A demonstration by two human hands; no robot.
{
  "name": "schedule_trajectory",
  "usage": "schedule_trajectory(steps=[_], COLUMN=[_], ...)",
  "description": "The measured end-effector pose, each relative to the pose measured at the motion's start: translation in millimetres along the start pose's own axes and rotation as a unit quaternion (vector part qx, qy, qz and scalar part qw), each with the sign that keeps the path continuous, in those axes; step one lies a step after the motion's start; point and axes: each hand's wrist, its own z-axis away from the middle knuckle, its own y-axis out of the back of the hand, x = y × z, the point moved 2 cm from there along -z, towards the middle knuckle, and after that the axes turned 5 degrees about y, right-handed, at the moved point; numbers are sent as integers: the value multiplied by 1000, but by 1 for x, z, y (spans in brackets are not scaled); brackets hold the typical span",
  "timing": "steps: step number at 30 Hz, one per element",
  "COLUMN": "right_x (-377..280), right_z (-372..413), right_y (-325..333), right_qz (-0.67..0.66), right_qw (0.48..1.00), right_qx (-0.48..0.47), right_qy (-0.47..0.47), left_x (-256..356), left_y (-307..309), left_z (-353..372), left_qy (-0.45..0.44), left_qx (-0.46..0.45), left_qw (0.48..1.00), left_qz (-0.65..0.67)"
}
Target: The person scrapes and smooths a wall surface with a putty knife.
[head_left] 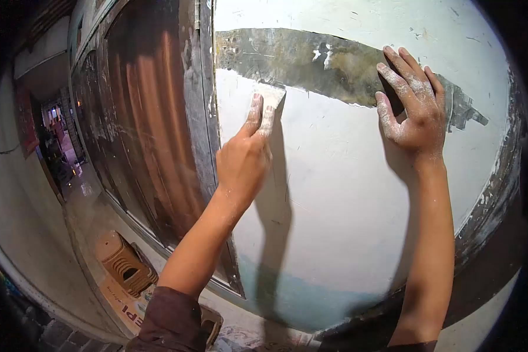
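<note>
My left hand (243,155) is closed around a scraper, two fingers stretched along its pale, dust-covered blade (270,95). The blade's edge meets the wall at the lower border of a bare grey patch (299,61), where the white paint (334,176) ends in a ragged line. Farther right, my right hand (416,111) has its fingers spread against the wall, over the right part of that patch. White dust coats the fingers of both hands. The scraper's handle is hidden inside my left hand.
A dark wooden door or window frame (202,105) with a brown curtain-like panel (152,117) borders the wall on the left. Below, stacked brown plastic stools (123,261) stand beside a printed cardboard piece (120,305). A passage (64,135) runs back at far left.
</note>
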Motion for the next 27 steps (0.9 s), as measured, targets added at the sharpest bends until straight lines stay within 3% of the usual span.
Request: schedule_trajectory(steps=[5,10,18,20,27], right_x=[0,1,2,2,2], right_z=[0,0,2,1,1], right_y=[0,0,-1,0,-1], right_qz=[1,2,6,6,4], right_qw=[1000,1000,1000,1000,1000], right_qx=[-1,1,3,-1,8], right_qy=[0,2,5,6,2], left_x=[5,0,4,7,6], left_y=[1,-6,0,6,2], left_z=[-6,-2,-5,-9,-5], left_qy=[31,-16,-8,27,2], left_qx=[-33,22,19,-40,-11], left_qw=[999,1000,1000,999,1000], left_qz=[0,-11,6,12,27])
